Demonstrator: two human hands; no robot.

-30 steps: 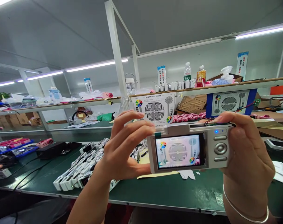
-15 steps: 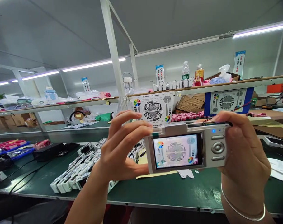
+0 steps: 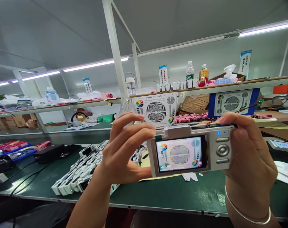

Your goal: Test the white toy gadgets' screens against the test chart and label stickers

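Observation:
A silver-white digital camera [image 3: 211,167] is held up in front of me, its back and lit screen facing me. My left hand [image 3: 126,148] pinches its left end, thumb below and fingers at the top corner. My right hand [image 3: 252,148] grips the right end, with the index finger on the top edge, where wires and a circuit board show. A blue light glows above the buttons. The screen shows the camera test chart [image 3: 155,110] that hangs behind, under the shelf. The far sides of the fingers are hidden.
Several white camera bodies [image 3: 74,177] lie in rows on the green bench [image 3: 172,196], left of my hands. A second chart on a blue board [image 3: 211,104] stands back right. A shelf [image 3: 155,92] with bottles crosses behind. A device with a lit screen [image 3: 283,145] lies far right.
The device at the far right now has a lit screen with writing; it was dark before. A red light shows on the black box at left. The held camera has barely moved.

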